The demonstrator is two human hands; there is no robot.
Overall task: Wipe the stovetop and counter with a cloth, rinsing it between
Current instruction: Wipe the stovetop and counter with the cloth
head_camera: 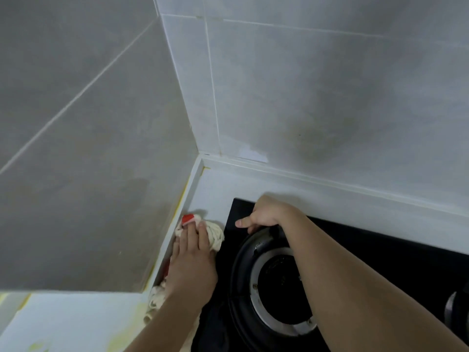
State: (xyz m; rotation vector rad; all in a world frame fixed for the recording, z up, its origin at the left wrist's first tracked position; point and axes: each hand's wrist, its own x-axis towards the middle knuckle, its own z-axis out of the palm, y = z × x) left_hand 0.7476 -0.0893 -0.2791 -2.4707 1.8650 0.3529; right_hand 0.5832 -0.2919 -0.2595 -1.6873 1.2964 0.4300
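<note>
Two hands are at work in the corner where the walls meet. The left hand point(191, 260) lies flat on the cloth point(215, 233), fingers straight and close together, pressing it down on the narrow strip of counter point(215, 194) between the side wall point(88, 174) and the left edge of the stovetop point(368, 250). That cloth is cream, bunched and ropey, with a red patch showing just past the fingertips; more of it trails back under the wrist toward the near end of the strip. The right hand point(264, 214) reaches across the burner ring point(253, 288) and grips its far rim, fingers curled over the metal, thumb stuck out to the left over the black glass. Whether it is lifting the ring or merely steadying it, I cannot tell from where I stand.

My reading is that the wiping step is in hand, on the counter strip beside the stove, not the rinsing; no tap or sink is in sight. The back wall point(330, 97) carries a dull greasy stain above the stove, though that is not part of the job.

Next, I would guess, the cloth needs pushing on into the far corner and along the counter behind the stove. For that the flat palm wants to keep firm downward pressure, and the loose tail of cloth wants gathering so it does not drag. Getting under the ring would need it lifted well clear first.
</note>
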